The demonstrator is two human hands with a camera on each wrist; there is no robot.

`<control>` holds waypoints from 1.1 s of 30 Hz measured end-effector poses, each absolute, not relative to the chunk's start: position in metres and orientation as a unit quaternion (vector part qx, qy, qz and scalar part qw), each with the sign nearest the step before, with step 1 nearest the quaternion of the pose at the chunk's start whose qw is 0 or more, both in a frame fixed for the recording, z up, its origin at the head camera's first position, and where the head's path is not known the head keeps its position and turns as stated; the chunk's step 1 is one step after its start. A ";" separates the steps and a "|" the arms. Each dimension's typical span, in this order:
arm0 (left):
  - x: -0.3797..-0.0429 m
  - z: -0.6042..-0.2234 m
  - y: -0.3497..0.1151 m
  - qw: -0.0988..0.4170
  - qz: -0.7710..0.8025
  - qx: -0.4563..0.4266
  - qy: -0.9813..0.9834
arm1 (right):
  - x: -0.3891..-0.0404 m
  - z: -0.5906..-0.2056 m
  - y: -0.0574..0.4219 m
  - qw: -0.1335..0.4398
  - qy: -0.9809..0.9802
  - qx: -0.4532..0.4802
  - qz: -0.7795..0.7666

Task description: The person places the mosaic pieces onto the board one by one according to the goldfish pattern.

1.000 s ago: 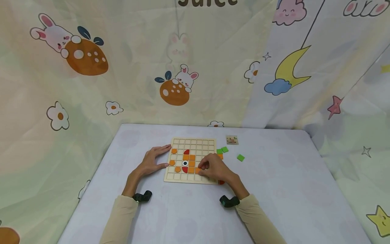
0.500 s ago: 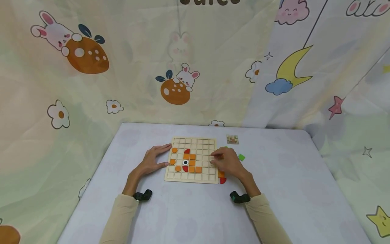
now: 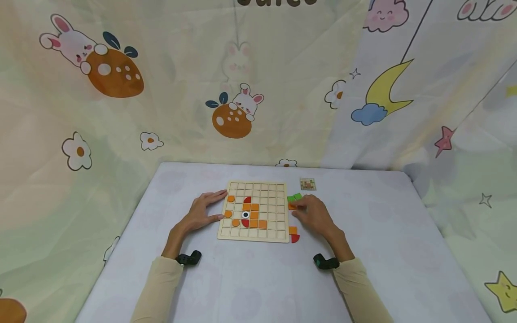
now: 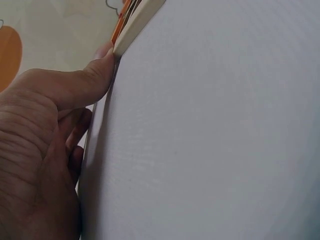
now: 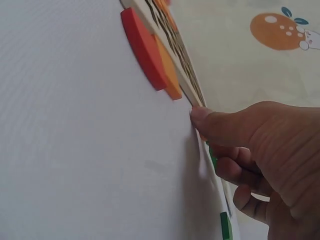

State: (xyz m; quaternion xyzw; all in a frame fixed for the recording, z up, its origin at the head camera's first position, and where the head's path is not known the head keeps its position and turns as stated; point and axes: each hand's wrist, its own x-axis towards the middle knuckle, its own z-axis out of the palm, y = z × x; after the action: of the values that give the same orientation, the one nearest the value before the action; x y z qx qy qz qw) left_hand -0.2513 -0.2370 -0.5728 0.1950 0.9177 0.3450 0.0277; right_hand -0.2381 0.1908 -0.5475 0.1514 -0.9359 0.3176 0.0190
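Note:
A wooden grid board [image 3: 274, 193] lies on the table, bearing orange square tiles [image 3: 254, 215], orange discs [image 3: 228, 214], red quarter-round pieces [image 3: 247, 200] and an eye disc [image 3: 245, 215]. My left hand [image 3: 199, 213] rests spread against the board's left edge, thumb and fingertips at the rim. Just off the right edge, my right hand [image 3: 317, 216] has its index fingertip over a loose orange tile [image 3: 291, 207]. Its thumb sits apart on the near side, with a gap between. In the right wrist view the right thumb [image 5: 220, 125] overlaps the board's edge, and the other fingers are bent.
Beyond the right fingertips lie green tiles [image 3: 291, 198]. Nearer me, another orange tile [image 3: 292, 230] and a red quarter-round piece [image 3: 295, 238] lie beside the board. A small pattern card [image 3: 308, 184] lies at the back right. Printed cloth [image 3: 181, 89] hangs behind the table.
My right hand has left an orange tile on the board and moved right, to the loose tiles. It now covers the spot where a separate green tile showed. The left hand has stayed put.

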 end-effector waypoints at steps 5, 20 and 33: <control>-0.251 -0.573 -0.237 0.031 0.346 0.195 0.917 | -0.235 -0.546 0.195 0.021 -0.939 0.155 0.307; -0.250 -0.570 -0.237 0.029 0.346 0.189 0.919 | -0.235 -0.548 0.209 0.010 -0.923 0.186 0.337; -0.250 -0.569 -0.235 0.031 0.350 0.190 0.917 | -0.238 -0.546 0.208 0.028 -0.912 0.198 0.359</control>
State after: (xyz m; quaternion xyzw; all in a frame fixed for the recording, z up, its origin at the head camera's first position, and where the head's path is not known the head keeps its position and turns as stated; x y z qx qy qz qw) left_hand -0.2500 -0.2354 -0.5694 0.1899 0.9166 0.3504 0.0308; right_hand -0.2376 0.2084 -0.5461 0.1977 -0.9117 0.3590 0.0279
